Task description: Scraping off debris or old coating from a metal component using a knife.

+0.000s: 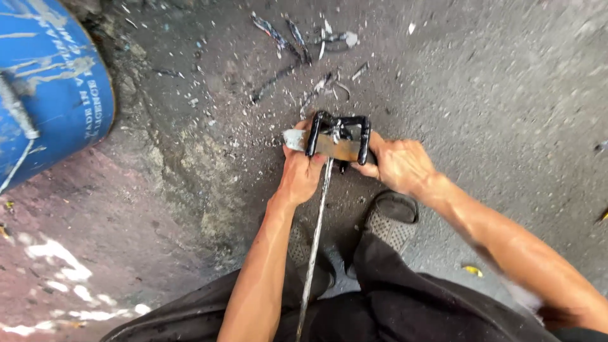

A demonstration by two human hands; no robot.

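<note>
Under you is rough dark grey ground [506,82], turning reddish and white-streaked at your left [69,253]. A blue drum [47,88] stands on it at the upper left. Ahead of you lie scattered scraps of wire and pale chips [304,44]. 1 yellow fleck [472,270] lies at the right, and 2 sandalled feet [389,221] are planted near you.
</note>
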